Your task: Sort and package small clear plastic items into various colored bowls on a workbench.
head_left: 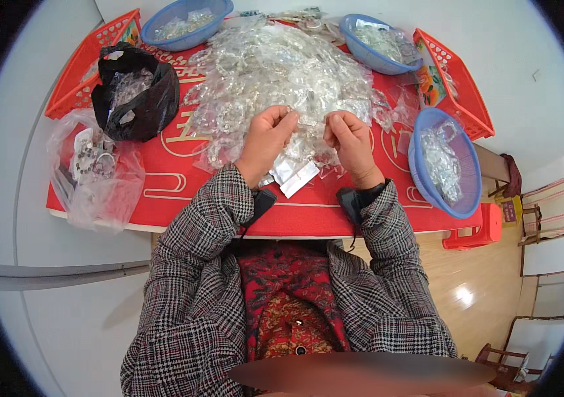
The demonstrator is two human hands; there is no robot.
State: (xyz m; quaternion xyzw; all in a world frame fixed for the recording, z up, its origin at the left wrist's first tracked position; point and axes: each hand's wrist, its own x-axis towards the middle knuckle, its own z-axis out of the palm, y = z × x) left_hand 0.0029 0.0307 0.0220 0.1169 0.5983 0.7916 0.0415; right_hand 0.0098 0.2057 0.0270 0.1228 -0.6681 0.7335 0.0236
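Over the heaped clear packets, both hands pinch tightly, apparently on something small and shiny.

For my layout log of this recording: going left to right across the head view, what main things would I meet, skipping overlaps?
Black plastic bag → left hand → right hand → nearest blue basket.
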